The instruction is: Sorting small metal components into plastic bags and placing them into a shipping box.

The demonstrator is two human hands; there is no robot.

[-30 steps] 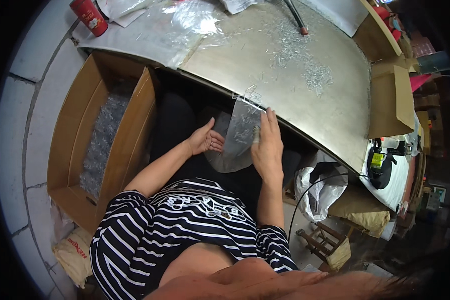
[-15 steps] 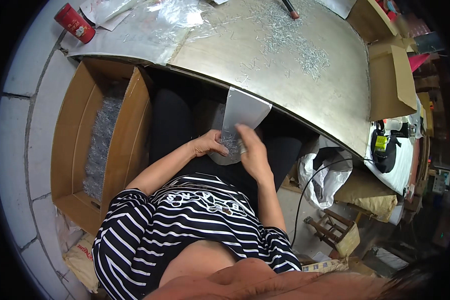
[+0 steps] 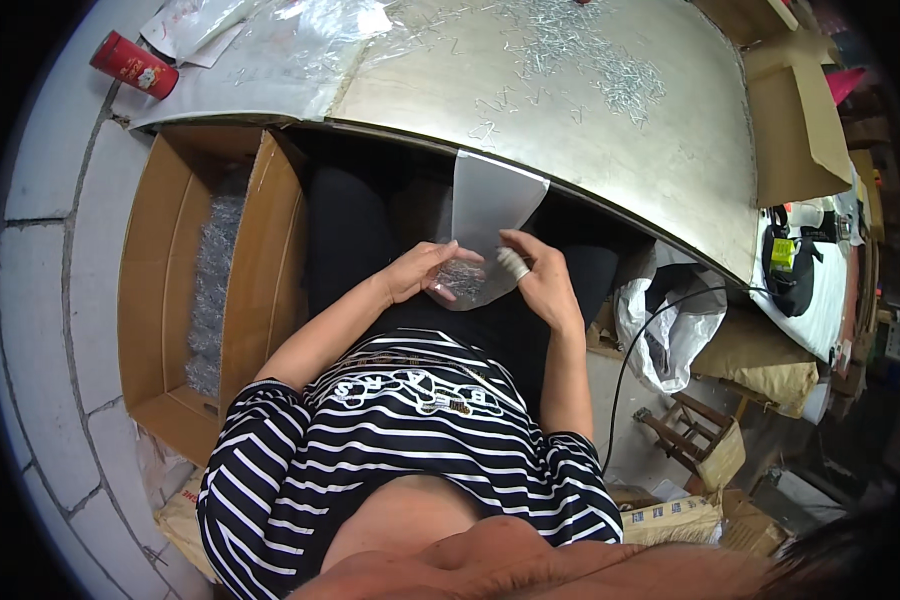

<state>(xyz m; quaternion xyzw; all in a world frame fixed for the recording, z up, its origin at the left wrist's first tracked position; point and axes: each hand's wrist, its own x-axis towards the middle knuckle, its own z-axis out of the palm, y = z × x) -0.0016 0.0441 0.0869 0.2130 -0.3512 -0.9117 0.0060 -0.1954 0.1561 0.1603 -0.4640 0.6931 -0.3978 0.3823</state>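
A clear plastic bag hangs from the table's front edge down over my lap. Small wire hooks are gathered in its lower end. My left hand grips the bag's left side, with fingers reaching behind the plastic beside the hooks. At the bag's right edge is my right hand, fingers bent and closed on the film; one finger wears a white wrap. Exactly how the right fingertips pinch the film is hard to see.
Loose wire hooks lie heaped on the metal tabletop. An open cardboard box with filled clear bags stands at my left. A red can sits far left. On the right are a white sack and a wooden stool.
My right hand has moved off the bag's middle to its right edge. My left hand has shifted slightly up and right along the bag. The whole view has tilted a little.
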